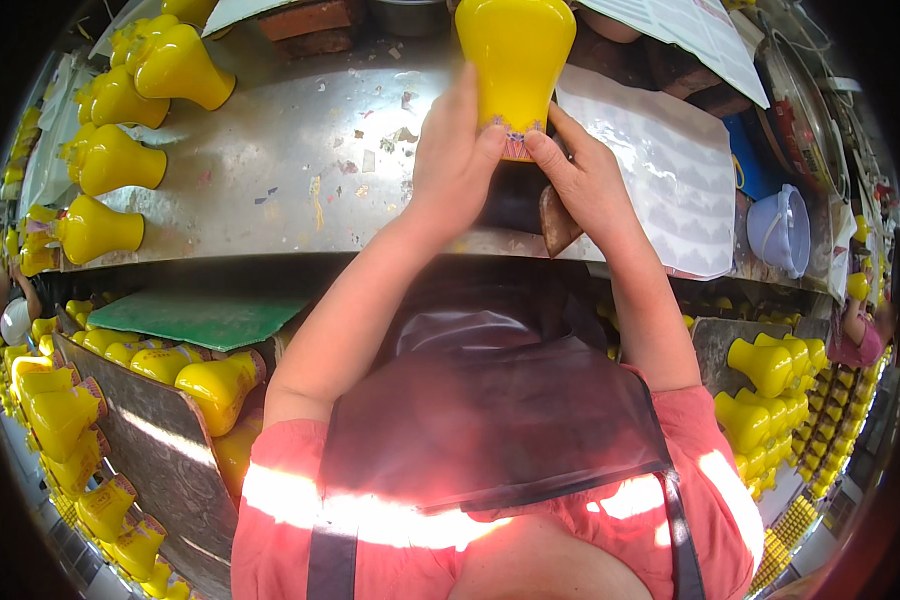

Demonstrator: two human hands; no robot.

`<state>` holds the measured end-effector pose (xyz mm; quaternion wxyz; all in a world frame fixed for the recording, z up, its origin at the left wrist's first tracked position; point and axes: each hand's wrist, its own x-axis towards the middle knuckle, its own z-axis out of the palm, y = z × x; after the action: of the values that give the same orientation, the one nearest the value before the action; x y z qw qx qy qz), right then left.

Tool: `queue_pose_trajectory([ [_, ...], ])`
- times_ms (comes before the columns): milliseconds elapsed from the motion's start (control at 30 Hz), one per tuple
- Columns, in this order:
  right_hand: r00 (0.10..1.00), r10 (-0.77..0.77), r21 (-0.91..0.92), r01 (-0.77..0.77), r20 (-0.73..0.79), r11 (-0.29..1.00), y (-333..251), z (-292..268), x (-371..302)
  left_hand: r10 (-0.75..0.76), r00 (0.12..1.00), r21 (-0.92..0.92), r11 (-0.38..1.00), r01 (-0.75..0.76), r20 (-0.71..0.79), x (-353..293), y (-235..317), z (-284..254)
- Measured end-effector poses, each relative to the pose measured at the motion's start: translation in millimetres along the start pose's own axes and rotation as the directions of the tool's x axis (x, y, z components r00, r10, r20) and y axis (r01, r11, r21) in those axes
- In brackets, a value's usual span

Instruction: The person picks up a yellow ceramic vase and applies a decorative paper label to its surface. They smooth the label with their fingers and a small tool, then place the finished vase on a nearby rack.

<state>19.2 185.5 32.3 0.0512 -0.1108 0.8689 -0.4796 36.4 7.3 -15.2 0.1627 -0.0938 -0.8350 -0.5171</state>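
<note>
Both hands are at a glossy yellow vase [516, 62] above the far middle of the metal worktable. Its wide end points away from me; a narrow band with a blue and pink pattern rings the end nearest me. My left hand [454, 160] is closed along its left side, with the thumb by the patterned band. On the other side my right hand [592, 178] grips it, thumb pressed on the band and fingers partly hidden behind. Just below my right hand, a brown wedge-shaped piece [558, 222] shows at the table's edge; what it belongs to is hidden.
Several plain yellow vases [120, 160] lie along the left of the worktable [270, 190]. A pale patterned sheet [660, 170] lies to the right, near a lilac bucket [782, 232]. A green board [200, 315] and many more vases are below. Co-workers show at both edges.
</note>
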Motion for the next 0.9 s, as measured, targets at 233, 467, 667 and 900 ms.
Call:
queue_pose_trajectory([
  [233,1.000,0.027,0.017,-0.027,0.010,0.999,-0.3,0.8,0.0,-0.001,1.000,0.035,0.999,0.002,-0.007,0.2,2.1,1.5],
  [467,0.999,0.034,0.029,-0.035,0.008,0.999,-0.6,0.5,0.5,0.026,1.000,0.061,0.998,-0.025,-0.014,0.9,3.8,1.0],
  [667,0.999,0.037,0.028,-0.037,0.008,0.999,-0.3,1.5,0.3,0.025,0.999,0.059,0.998,-0.024,-0.021,1.6,5.1,1.7],
  [900,0.986,0.121,0.017,-0.124,0.114,0.992,-7.8,-5.8,1.4,0.000,1.000,0.071,0.997,0.001,-0.014,1.8,4.1,3.0],
])
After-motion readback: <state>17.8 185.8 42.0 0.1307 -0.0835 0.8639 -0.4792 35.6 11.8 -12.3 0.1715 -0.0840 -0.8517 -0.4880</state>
